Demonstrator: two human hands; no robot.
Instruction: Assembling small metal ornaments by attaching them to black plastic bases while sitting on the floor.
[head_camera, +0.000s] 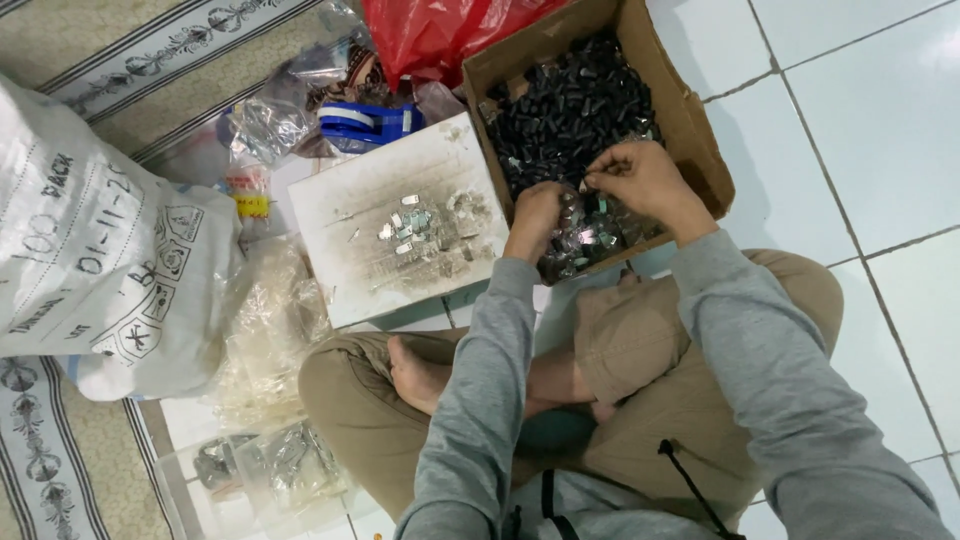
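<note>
You are sitting cross-legged on a white tiled floor (860, 120), with a patterned mat (150, 50) lying along its left edge. Far to the left of your fingers a big white sack (100, 260) is resting, and crumpled clear plastic bags (270, 340) are piling up beside it. Just left of your fingers a white board (340, 270) is carrying a scatter of small shiny pieces (415, 225). Beyond it a blue tape dispenser (365, 122) and a red plastic bag (430, 35) are lying. Your left hand (535, 215) is dipping into the cardboard box (690, 120), its fingers curling down onto the small packets (585, 235) at the near end. Your right hand (645, 180) is hovering just beside it, its fingers pressing together and pinching one small piece over the heap of black parts (570, 110) filling the box.
</note>
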